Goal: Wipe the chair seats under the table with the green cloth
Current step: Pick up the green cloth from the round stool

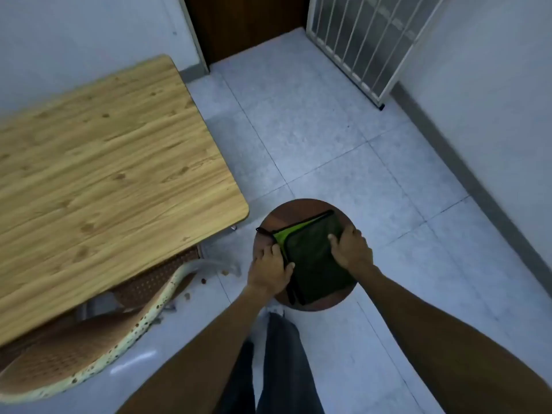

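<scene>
A round dark-brown stool seat [294, 215] stands on the floor just right of the table's near corner. A folded green cloth [313, 261] with black edging lies flat on it, one bright green corner turned up at the far left. My left hand [270, 271] pinches the cloth's left edge at the seat's left rim. My right hand [351, 249] presses down on the cloth's right side, fingers on top. A brown woven chair [89, 348] with a speckled cream rim is tucked partly under the table at lower left.
The wooden table [113, 162] fills the left side against the wall. Pale tiled floor [343, 138] spreads ahead and to the right. A white barred gate [367, 46] and a dark door stand at the far end. Crumbs lie on the floor near the chair.
</scene>
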Tool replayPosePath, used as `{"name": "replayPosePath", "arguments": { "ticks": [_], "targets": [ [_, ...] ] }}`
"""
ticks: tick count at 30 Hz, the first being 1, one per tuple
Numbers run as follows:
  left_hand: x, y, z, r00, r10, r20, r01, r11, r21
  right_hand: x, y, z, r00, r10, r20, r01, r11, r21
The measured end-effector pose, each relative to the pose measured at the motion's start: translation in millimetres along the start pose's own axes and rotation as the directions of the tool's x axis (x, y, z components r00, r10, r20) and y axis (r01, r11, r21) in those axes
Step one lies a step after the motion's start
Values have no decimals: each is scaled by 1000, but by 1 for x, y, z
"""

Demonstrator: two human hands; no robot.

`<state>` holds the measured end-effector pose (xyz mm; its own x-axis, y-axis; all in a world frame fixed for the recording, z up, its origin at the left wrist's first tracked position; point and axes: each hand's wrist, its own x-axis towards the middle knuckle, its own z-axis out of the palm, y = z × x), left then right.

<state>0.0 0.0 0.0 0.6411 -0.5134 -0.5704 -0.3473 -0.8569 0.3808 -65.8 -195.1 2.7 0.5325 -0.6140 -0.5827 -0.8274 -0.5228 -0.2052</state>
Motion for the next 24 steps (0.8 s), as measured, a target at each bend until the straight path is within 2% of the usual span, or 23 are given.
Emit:
{"name": "replayPosePath", "arguments": {
  "ticks": [4, 7, 10, 12, 14, 16, 19, 24],
  "targets": [
    [5, 14, 20, 983, -146, -113, 110, 955, -276, 1, 6, 18, 993, 18, -116, -18, 1000, -1],
    [9, 29, 30, 947, -259, -188, 156, 887, -436, 6, 5, 22, 996, 34, -87, -19, 987, 160],
    [16, 41, 33, 891, -429, -150, 225, 704, -674, 4, 2, 22, 993, -12, -115, 32, 984, 174],
    [19, 43, 32, 882, -462, -96, 240, 614, -752, -1, 0, 22, 983, -45, -178, 74, 985, 156],
    [20, 40, 27, 905, -412, -108, 195, 626, -755, -7, -4, 21, 971, -60, -231, 107, 975, 197],
    [12, 36, 18, 921, -334, -201, 95, 692, -716, -15, -10, 20, 964, -70, -257, 130, 967, 221],
    [-5, 19, -2, 900, -241, -363, -41, 782, -622, -34, -30, 13, 964, -101, -246, 153, 967, 203],
    [-45, -23, -46, 876, -179, -448, -112, 828, -550, -80, -76, 6, 937, -202, -284, 282, 918, 278]
  ]
}}
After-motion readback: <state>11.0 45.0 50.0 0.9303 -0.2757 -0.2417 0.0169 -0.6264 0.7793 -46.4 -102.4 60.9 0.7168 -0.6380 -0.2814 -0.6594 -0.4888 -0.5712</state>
